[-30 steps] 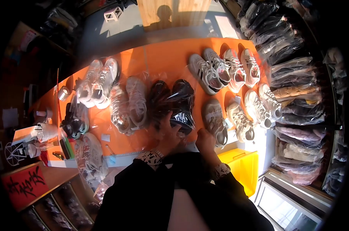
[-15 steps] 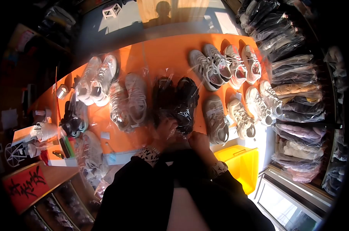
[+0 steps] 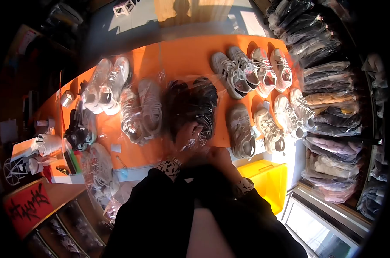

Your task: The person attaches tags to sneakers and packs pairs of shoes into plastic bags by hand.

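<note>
A pair of black shoes (image 3: 205, 101) lies on the orange table in front of me, inside a clear plastic bag (image 3: 208, 125) that catches the light. My left hand (image 3: 188, 136) is at the near end of the shoes, its fingers closed on the bag's plastic. Close to the table's front edge, my right hand (image 3: 221, 158) is curled into a fist around the bag's near end. Plastic between the two hands looks gathered, though its edge is blurred. Both wrists have patterned cuffs.
Bagged white shoes (image 3: 150, 105) stand to the left, near a tape roll (image 3: 67, 98). Unbagged sneakers (image 3: 242, 131) sit on the right. Below the right edge is a yellow bin (image 3: 268, 182). Bagged garments (image 3: 332, 105) hang at far right. The orange table (image 3: 184, 56) curves in view.
Clear plastic now covers the near end of the black shoes, where a white design showed before. My left hand has shifted slightly up; my right hand stays near the front edge.
</note>
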